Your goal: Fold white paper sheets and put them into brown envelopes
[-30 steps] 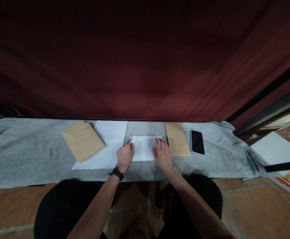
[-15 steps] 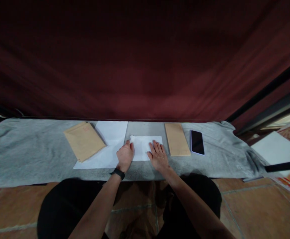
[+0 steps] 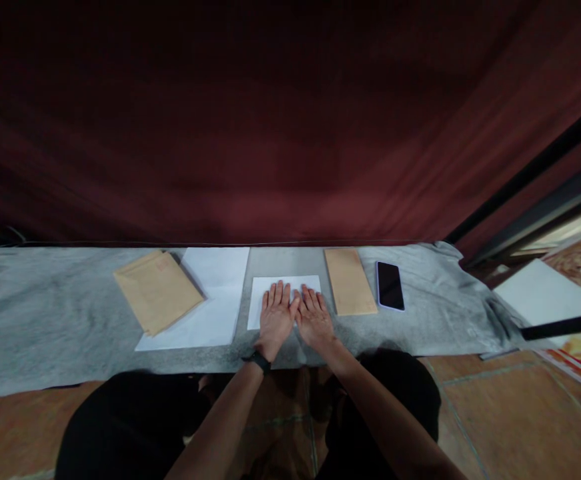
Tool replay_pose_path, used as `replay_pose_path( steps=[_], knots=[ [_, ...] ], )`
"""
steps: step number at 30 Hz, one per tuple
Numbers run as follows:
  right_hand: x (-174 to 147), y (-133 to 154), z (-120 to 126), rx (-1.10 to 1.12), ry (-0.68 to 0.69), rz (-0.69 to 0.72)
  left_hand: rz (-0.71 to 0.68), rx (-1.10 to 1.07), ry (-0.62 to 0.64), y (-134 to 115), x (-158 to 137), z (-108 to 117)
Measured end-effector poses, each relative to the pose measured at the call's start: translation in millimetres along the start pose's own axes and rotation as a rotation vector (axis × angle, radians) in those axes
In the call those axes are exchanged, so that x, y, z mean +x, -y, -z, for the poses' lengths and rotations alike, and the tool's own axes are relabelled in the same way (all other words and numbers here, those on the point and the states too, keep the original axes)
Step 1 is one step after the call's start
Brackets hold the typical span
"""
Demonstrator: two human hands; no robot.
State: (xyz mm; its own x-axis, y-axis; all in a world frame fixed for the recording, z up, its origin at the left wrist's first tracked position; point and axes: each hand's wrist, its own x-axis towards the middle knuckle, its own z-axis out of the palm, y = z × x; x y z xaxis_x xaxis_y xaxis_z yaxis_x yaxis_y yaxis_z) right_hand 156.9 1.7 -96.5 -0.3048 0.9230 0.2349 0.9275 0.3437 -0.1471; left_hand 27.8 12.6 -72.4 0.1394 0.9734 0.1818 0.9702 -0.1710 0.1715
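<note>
While your left hand point(image 3: 276, 319) and right hand point(image 3: 315, 321) lie flat, fingers extended, the small white paper point(image 3: 255, 304) beneath runs nine-to-three.

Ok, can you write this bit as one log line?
left hand: flat on white paper | right hand: flat on same paper | phone: on grey cloth

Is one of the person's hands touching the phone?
No, the left hand and right hand lie on the small white paper, while the phone lies apart on the grey cloth.
</note>
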Motion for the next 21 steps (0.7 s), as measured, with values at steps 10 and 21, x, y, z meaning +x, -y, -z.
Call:
replay_pose_path(
  steps=[10,21],
  knots=[
    [8.7,-0.6,13.6,0.092,-0.004,-0.072,0.065,0.018,0.122,29.9,-3.1,4.7],
    [37.6,12.1,-1.4,0.110,0.057,0.006,0.014,0.067,0.143,31.2,-3.4,1.9]
  ],
)
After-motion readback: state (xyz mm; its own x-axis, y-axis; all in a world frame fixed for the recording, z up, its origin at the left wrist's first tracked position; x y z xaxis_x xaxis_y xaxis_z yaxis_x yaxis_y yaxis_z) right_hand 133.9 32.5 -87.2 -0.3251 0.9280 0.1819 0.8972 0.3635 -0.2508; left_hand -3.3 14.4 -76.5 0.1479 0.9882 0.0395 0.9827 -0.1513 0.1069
